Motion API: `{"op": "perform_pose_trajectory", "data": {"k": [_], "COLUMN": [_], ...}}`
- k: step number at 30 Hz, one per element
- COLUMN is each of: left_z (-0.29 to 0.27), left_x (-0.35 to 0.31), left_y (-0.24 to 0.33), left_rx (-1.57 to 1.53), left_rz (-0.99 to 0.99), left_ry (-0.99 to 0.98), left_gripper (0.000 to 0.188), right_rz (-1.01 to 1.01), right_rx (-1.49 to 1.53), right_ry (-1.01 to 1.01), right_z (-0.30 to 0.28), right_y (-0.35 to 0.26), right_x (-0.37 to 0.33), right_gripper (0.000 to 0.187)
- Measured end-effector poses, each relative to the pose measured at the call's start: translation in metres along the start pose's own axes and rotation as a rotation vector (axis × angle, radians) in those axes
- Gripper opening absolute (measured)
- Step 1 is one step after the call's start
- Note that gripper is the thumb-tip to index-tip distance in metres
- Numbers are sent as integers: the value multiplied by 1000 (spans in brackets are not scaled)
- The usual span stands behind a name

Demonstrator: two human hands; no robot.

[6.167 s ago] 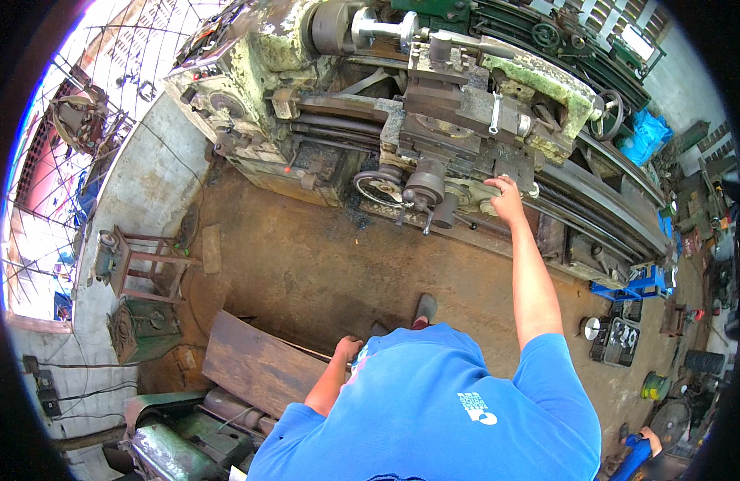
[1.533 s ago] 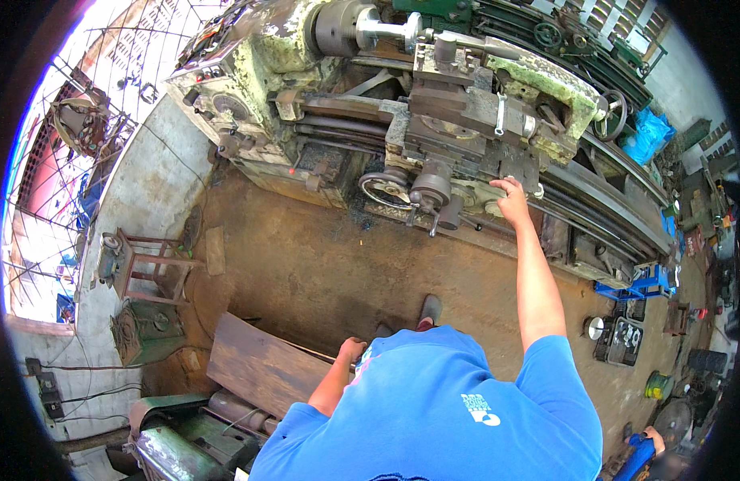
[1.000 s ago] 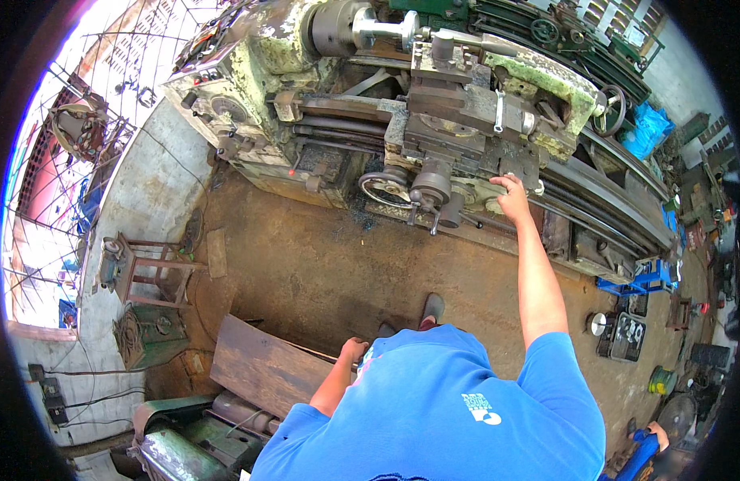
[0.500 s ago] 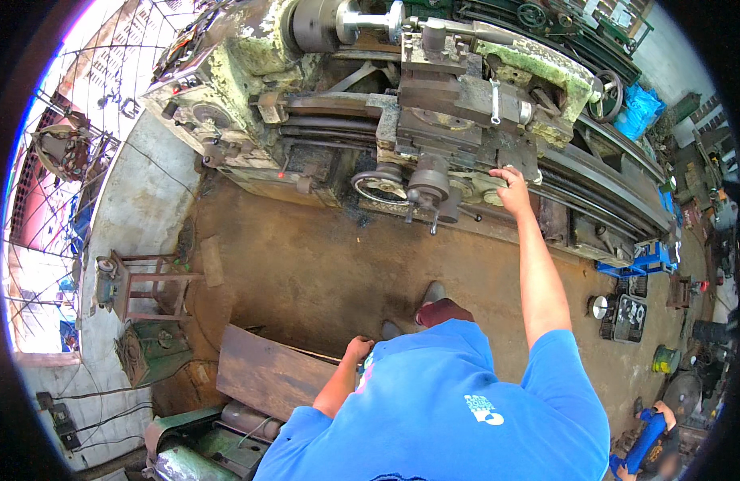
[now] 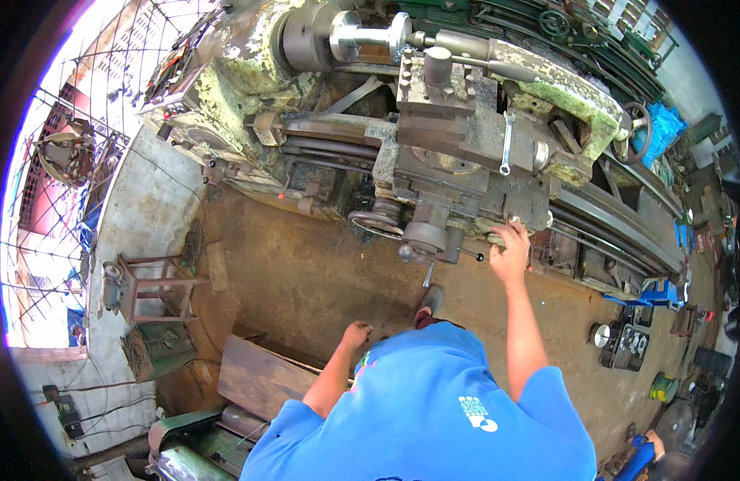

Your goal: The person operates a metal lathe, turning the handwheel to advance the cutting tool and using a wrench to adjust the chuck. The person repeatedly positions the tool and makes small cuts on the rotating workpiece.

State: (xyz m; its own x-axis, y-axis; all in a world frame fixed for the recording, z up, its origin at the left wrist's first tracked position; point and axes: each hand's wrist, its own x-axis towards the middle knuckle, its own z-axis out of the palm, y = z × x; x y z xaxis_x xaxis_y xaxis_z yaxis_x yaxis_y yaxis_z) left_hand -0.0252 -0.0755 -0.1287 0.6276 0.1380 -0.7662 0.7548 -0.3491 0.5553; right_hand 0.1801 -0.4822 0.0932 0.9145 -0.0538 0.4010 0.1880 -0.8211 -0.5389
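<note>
At the far lathe [image 5: 432, 128]: the right hand [image 5: 510, 250] is resting at the near right corner of the carriage [image 5: 506, 200].
Right fingers: they are sitting bent; whether they are grasping a lever cannot be told.
Left hand [image 5: 355, 334]: it is hanging above the floor [image 5: 289, 264], near the far right end of the plank [image 5: 265, 375].
Left fingers: they are curling loosely; they are showing too small to tell whether they are holding anything.
Lathe: it is standing across the floor, spanning the far side from left to right.
Knobbed lever [image 5: 470, 253]: it is pointing right, just left of the right hand.
Wrench [image 5: 507, 144]: it is lying on the carriage, farther off than the right hand.
Chuck [image 5: 307, 38]: it is holding a shiny workpiece [image 5: 346, 38], far left of the tailstock [image 5: 562, 80].
</note>
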Motion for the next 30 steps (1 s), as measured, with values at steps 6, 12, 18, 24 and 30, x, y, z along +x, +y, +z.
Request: {"op": "perform_pose_trajectory", "data": {"k": [6, 12, 18, 24, 30], "left_z": [8, 8, -11, -17, -15], "left_x": [51, 35, 38, 53, 44], "left_y": [83, 199, 271, 283, 277], "left_rx": [-240, -566, -198, 38, 41], "left_rz": [140, 331, 329, 361, 350], "left_ry": [122, 376, 701, 432, 251], "left_gripper": [47, 64, 86, 94, 90], "right_rz": [-82, -117, -78, -46, -88], "right_rx": [-161, -235, -185, -227, -194], "right_ry": [104, 119, 122, 156, 309], "right_z": [8, 8, 9, 8, 30], "right_y": [-1, -2, -7, -20, -40], "right_x": [3, 4, 5, 11, -23], "right_gripper": [27, 23, 24, 22, 24]}}
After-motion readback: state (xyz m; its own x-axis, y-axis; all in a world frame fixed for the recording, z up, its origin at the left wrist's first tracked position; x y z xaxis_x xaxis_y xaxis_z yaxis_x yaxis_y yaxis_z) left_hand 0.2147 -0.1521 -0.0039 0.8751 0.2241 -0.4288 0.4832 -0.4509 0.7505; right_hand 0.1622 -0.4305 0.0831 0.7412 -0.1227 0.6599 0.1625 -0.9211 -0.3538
